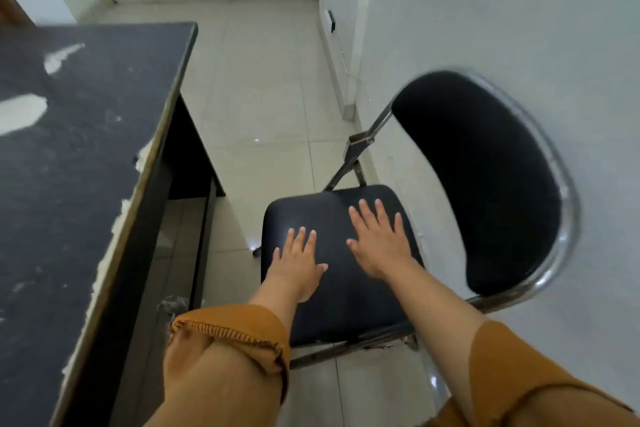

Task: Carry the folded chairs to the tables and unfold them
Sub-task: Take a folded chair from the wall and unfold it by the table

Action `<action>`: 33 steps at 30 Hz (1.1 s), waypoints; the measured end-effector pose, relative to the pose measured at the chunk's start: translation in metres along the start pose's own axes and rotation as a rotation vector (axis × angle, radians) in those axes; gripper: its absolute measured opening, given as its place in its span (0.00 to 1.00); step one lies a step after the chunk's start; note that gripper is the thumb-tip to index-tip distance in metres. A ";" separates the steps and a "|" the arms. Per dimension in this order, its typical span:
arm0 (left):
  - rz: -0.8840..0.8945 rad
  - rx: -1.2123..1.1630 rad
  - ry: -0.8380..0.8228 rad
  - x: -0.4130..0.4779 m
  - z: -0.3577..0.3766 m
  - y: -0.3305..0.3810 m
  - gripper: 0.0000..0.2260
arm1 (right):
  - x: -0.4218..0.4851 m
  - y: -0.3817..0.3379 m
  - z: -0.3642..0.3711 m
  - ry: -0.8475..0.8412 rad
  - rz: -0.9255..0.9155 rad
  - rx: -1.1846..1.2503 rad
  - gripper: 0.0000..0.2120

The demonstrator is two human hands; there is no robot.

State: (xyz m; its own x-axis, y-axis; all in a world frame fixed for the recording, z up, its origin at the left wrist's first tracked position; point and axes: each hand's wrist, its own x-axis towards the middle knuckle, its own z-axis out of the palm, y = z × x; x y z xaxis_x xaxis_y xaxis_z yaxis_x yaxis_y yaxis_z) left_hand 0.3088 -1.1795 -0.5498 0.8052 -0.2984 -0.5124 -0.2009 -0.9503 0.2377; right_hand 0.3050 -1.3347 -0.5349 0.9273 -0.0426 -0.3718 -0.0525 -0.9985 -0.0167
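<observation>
A folding chair stands unfolded on the tiled floor, its black padded seat (343, 295) level and its black backrest (485, 184) in a chrome frame turned toward the wall on the right. My left hand (298, 263) lies flat on the seat's left half with fingers straight. My right hand (381, 239) presses flat on the seat's right half, fingers spread. Both arms wear orange sleeves. The chair's legs are mostly hidden under the seat. The dark table (69, 156) stands just left of the chair.
The table's black top is scuffed with white chipped patches along its edge. A white wall (519, 10) runs close behind the chair's backrest. Pale floor tiles (263, 80) stretch between table and wall toward the far corner.
</observation>
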 end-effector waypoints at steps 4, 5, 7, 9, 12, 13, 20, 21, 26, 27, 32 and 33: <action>0.075 -0.122 0.085 -0.032 -0.055 0.061 0.30 | -0.025 0.043 -0.085 0.139 0.061 -0.030 0.28; 0.088 -0.157 0.089 -0.039 -0.062 0.077 0.30 | -0.029 0.054 -0.099 0.164 0.072 -0.025 0.28; 0.108 -0.230 0.081 -0.048 -0.071 0.110 0.30 | -0.035 0.077 -0.123 0.200 0.085 -0.030 0.28; 0.117 -0.303 0.073 -0.052 -0.076 0.143 0.30 | -0.033 0.098 -0.140 0.213 0.080 -0.055 0.28; 0.082 -0.418 0.100 -0.051 -0.079 0.187 0.30 | -0.021 0.123 -0.158 0.223 0.042 -0.086 0.28; 0.066 -0.459 0.111 -0.050 -0.080 0.201 0.29 | -0.016 0.131 -0.163 0.230 0.026 -0.098 0.28; 0.005 -0.759 0.122 -0.056 -0.072 0.276 0.25 | 0.003 0.174 -0.176 0.198 -0.018 -0.113 0.30; -0.003 -0.801 0.138 -0.057 -0.070 0.283 0.24 | 0.005 0.177 -0.176 0.201 -0.032 -0.124 0.30; -0.003 -0.983 0.224 -0.063 -0.063 0.309 0.25 | 0.014 0.181 -0.171 0.346 -0.030 0.010 0.33; -0.002 -0.954 0.233 -0.062 -0.062 0.312 0.27 | 0.016 0.180 -0.170 0.383 -0.020 0.032 0.34; -0.030 -0.755 0.231 -0.056 -0.062 0.317 0.35 | 0.028 0.177 -0.169 0.502 0.018 0.041 0.35; -0.018 -0.743 0.229 -0.056 -0.061 0.317 0.35 | 0.031 0.177 -0.170 0.506 0.037 0.057 0.34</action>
State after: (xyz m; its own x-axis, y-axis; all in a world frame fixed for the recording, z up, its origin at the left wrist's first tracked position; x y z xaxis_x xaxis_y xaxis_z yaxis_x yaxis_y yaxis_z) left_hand 0.2345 -1.4588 -0.3953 0.9164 -0.1808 -0.3571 0.1746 -0.6222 0.7631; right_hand 0.3873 -1.5189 -0.3913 0.9871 -0.1036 0.1224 -0.0958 -0.9931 -0.0678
